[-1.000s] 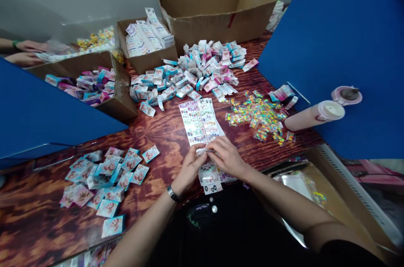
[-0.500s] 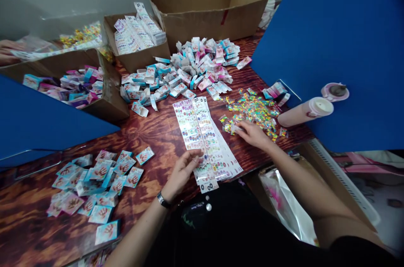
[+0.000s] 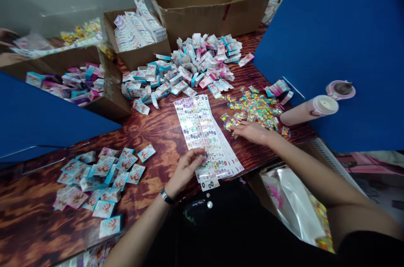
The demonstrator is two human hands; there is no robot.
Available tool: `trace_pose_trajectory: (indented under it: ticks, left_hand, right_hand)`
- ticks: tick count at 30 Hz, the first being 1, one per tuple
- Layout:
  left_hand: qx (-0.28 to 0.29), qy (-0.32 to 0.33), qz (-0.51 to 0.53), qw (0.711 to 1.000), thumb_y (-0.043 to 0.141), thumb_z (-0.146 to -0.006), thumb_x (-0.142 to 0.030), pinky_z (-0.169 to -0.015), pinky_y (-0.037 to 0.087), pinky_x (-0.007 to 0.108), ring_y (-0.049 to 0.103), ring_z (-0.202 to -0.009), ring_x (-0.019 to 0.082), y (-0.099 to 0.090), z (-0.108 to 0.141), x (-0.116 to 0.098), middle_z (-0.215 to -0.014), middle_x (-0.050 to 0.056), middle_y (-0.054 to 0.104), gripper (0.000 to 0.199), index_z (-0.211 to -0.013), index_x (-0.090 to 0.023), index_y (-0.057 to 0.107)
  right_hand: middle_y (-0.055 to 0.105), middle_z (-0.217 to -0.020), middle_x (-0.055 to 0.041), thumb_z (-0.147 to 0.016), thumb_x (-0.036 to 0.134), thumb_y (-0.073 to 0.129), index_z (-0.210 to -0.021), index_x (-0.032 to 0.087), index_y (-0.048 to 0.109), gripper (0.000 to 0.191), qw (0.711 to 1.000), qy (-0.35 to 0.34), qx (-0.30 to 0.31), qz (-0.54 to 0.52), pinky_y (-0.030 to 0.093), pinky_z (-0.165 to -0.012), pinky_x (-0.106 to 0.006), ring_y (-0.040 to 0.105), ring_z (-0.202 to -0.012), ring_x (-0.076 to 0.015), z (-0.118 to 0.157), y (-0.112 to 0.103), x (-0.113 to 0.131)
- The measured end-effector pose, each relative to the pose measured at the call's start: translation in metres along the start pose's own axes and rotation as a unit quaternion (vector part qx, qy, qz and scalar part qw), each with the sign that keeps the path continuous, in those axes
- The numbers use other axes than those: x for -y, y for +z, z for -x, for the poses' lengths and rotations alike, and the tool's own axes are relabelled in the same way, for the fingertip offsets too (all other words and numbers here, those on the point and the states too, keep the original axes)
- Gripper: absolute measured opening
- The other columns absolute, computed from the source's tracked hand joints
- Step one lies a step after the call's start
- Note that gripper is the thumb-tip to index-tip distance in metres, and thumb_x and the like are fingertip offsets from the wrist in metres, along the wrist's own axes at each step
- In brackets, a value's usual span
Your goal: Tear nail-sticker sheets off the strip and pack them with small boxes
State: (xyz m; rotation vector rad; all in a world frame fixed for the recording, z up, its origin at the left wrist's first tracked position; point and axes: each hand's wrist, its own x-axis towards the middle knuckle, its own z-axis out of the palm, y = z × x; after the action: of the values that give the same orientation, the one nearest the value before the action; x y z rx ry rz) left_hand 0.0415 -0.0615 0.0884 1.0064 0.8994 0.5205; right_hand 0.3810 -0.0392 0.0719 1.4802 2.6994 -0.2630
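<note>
On our glossy wood-grain counter (image 3: 28, 216), stock covers nearly every stretch: a loose spread of small cards (image 3: 97, 182) printed with a hand at left, a heap of white-and-blue cartons (image 3: 179, 71) at centre, and long printed sheets (image 3: 197, 126) of nail designs fanned near the front edge. Just beside them lies a scatter of bright clear packets (image 3: 252, 107). Two cardboard boxes (image 3: 135, 54) (image 3: 208, 6) stand at the back, and a pink bottle (image 3: 307, 111) lies on its side at the right edge.
</note>
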Motion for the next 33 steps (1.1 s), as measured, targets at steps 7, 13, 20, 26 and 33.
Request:
trace_pose_trajectory:
  ticks: [7, 13, 20, 26, 33]
  left_hand:
    - [-0.149, 0.160, -0.245, 0.945, 0.051, -0.092, -0.036, -0.088, 0.052, 0.035, 0.064, -0.098, 0.020, -0.062, -0.035, -0.022, -0.110, 0.009, 0.067, 0.028, -0.111, -0.017, 0.060]
    - [-0.388, 0.121, -0.562, 0.720, 0.046, -0.087, -0.011, -0.101, 0.043, 0.044, 0.053, -0.117, 0.029, -0.176, -0.098, -0.069, -0.124, 0.018, 0.057, 0.040, -0.127, -0.011, 0.051]
    - [-0.297, 0.109, -0.677, 0.665, 0.042, -0.086, -0.003, -0.098, 0.040, 0.045, 0.030, -0.134, 0.032, -0.214, -0.111, -0.081, -0.144, 0.013, 0.042, 0.045, -0.129, -0.016, 0.049]
    - [-0.188, 0.085, -0.731, 0.650, 0.051, -0.089, -0.027, -0.096, 0.044, 0.044, 0.046, -0.118, 0.030, -0.187, -0.083, -0.068, -0.115, 0.016, 0.057, 0.026, -0.111, -0.014, 0.056]
    - [-0.115, 0.090, -0.725, 0.673, 0.046, -0.093, -0.032, -0.090, 0.049, 0.036, 0.053, -0.110, 0.025, -0.132, -0.063, -0.036, -0.119, 0.014, 0.054, 0.037, -0.127, -0.017, 0.046]
  right_hand:
    - [0.069, -0.100, -0.0073, -0.093, 0.017, 0.043, -0.108, 0.024, 0.065, 0.028, 0.995, 0.034, -0.085, 0.024, 0.049, -0.079, -0.032, 0.063, -0.094, -0.0214, 0.014, 0.036, 0.004]
    - [0.071, -0.095, -0.0109, -0.096, 0.043, 0.038, -0.101, 0.019, 0.066, 0.037, 0.976, 0.129, -0.160, -0.067, 0.052, -0.078, -0.037, 0.067, -0.086, -0.0247, 0.027, 0.069, 0.013]
    - [0.068, -0.097, -0.0096, -0.097, 0.035, 0.034, -0.107, 0.023, 0.064, 0.034, 0.979, 0.170, -0.112, 0.001, 0.054, -0.073, -0.040, 0.066, -0.087, -0.0266, 0.039, 0.065, 0.033]
    - [0.069, -0.108, -0.0089, -0.098, 0.042, 0.035, -0.114, 0.022, 0.058, 0.035, 0.969, 0.183, -0.142, -0.083, 0.056, -0.072, -0.037, 0.069, -0.092, -0.0253, 0.035, 0.051, 0.046]
    - [0.070, -0.108, -0.0077, -0.096, 0.036, 0.043, -0.116, 0.022, 0.057, 0.028, 0.949, 0.127, -0.213, -0.196, 0.054, -0.082, -0.035, 0.068, -0.097, -0.0234, -0.026, -0.006, 0.081]
